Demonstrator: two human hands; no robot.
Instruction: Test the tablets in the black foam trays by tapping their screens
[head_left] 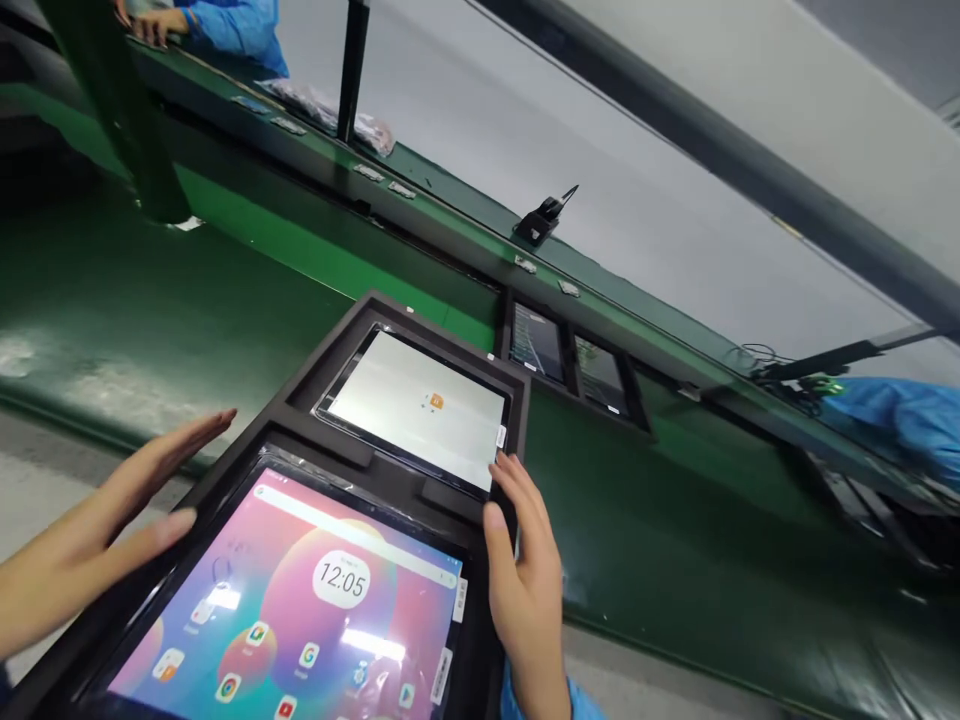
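Observation:
A black foam tray (279, 420) lies in front of me with two tablets in its compartments. The nearer tablet (300, 610) shows a colourful home screen with a 12:05 clock. On the farther tablet (405, 400) the screen is white with a small orange icon. My left hand (112, 530) is at the tray's left side, fingers stretched and apart from the thumb, which is by the rim; contact is unclear. My right hand (529, 580) rests along the right side, fingers extended, its fingertips by the farther tablet's near right corner. Neither hand is wrapped round anything.
Another black tray (570, 400) with two dark-screened tablets lies farther back on the green bench (675, 540). Small parts and a black device (536, 225) sit on a raised ledge. A green post (124, 110) stands left. Blue sleeves (232, 30) of co-workers show at both sides.

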